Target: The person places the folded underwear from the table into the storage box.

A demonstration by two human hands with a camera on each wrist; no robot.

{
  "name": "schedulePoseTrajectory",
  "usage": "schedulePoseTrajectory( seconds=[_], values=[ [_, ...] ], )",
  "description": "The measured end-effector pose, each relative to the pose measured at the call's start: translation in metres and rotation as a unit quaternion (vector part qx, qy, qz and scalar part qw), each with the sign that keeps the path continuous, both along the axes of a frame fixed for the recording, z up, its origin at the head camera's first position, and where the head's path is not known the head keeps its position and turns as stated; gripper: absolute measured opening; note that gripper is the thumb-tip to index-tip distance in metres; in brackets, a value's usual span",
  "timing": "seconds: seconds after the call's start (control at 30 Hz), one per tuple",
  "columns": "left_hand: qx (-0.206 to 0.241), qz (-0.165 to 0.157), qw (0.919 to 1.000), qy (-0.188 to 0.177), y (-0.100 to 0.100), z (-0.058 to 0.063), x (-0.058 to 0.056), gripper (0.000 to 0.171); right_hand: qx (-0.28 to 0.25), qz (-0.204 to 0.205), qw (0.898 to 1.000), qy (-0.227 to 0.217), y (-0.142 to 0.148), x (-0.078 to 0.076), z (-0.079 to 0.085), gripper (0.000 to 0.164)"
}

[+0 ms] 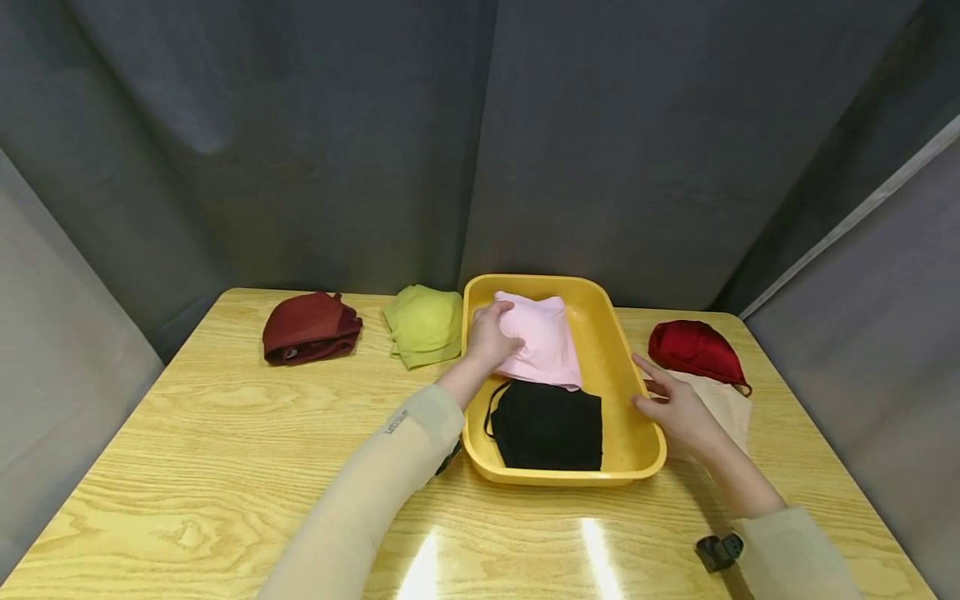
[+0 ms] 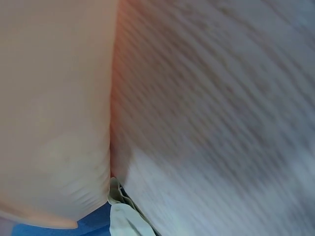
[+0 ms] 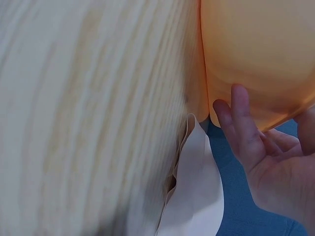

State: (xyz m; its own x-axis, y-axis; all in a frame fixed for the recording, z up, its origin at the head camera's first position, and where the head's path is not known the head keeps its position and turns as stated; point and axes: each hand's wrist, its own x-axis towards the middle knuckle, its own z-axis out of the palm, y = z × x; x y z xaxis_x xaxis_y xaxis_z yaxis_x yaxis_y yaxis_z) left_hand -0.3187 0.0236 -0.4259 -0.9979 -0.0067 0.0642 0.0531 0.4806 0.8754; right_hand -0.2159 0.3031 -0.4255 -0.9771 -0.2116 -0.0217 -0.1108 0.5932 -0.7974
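Note:
A yellow plastic tray (image 1: 626,417) stands near the back of the table. Inside, a pink padded bra (image 1: 542,342) lies behind a folded black garment (image 1: 551,427), whose thin strap loops out at its left. My left hand (image 1: 491,340) reaches over the tray's left rim, thumb and fingers spread apart on the left side of the pink bra. At the opposite rim is my right hand (image 1: 678,412), its thumb by the rim. In the right wrist view, two extended fingers (image 3: 241,105) lie along the tray's outer wall. The left wrist view does not show my left hand's fingers.
Left of the tray lie a yellow-green bra (image 1: 426,325) and a folded maroon bra (image 1: 309,329). To its right are a shiny red bra (image 1: 697,347) and a beige garment (image 1: 723,408), partly behind my right hand. Grey curtains (image 1: 360,167) hang behind the wooden table (image 1: 187,467).

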Motion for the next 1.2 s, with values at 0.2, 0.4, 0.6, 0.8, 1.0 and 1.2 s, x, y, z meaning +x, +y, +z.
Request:
schedulePoseTrajectory(
  seconds=[0.2,0.4,0.6,0.8,1.0,1.2],
  values=[
    [-0.033,-0.004,0.9994,-0.005,0.001,-0.002,0.0,0.062,0.006,-0.001,1.0,0.001,0.001,-0.001,0.0,0.066],
    [-0.045,-0.004,0.999,-0.005,0.0,-0.001,0.002,0.061,0.004,0.0,1.0,-0.002,0.001,-0.001,-0.001,0.067],
    [-0.04,-0.008,0.999,-0.021,0.001,0.003,0.006,0.064,0.004,0.0,1.0,0.002,0.001,-0.001,0.0,0.067],
    [-0.038,-0.025,0.9988,-0.017,0.0,0.008,0.012,0.066,0.017,-0.002,1.0,0.003,0.001,-0.001,0.0,0.067],
    [-0.025,-0.051,0.9984,0.003,-0.007,0.018,0.02,0.064,0.016,-0.001,1.0,0.006,0.0,0.0,0.001,0.066],
    [-0.005,-0.095,0.9954,0.008,-0.018,0.027,0.027,0.063,0.007,0.0,1.0,0.005,0.0,0.0,0.001,0.066]
  ],
)
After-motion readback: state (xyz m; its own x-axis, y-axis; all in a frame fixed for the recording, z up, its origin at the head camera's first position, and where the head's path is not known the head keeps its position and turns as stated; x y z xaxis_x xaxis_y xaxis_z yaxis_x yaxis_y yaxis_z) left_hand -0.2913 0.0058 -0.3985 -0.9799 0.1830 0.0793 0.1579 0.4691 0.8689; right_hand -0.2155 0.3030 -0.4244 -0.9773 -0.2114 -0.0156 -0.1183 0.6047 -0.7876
